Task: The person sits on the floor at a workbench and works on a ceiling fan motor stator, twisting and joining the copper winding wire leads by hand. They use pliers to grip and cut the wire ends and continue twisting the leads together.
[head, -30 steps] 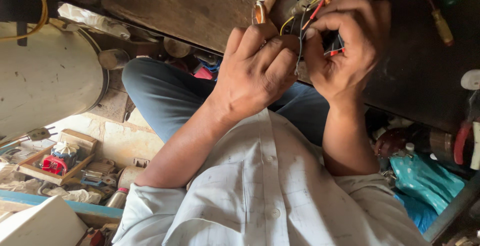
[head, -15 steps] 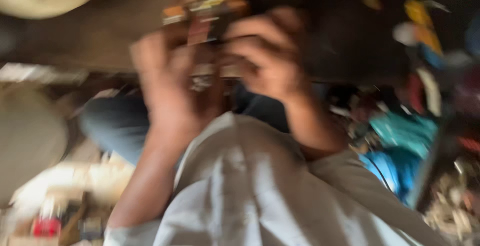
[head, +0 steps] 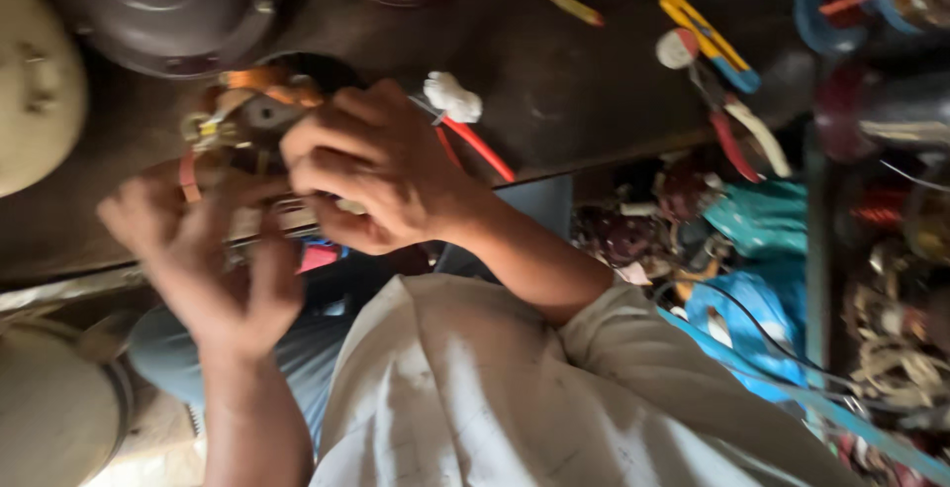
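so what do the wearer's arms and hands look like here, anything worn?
Both hands are bare: no gloves, and no rings or watch that I can make out. The left hand is motion-blurred, its forearm bare. The right hand also leads to a bare forearm, and a pale off-white shirt sleeve is pushed up near the elbow. The shirt looks creased and lightly smudged.

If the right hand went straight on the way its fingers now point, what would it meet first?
The right hand points its curled fingers left, toward the wound motor part with orange and yellow wires. It would probably meet that part first; it seems to touch it already, though blur hides the exact contact. The left hand lies just below.
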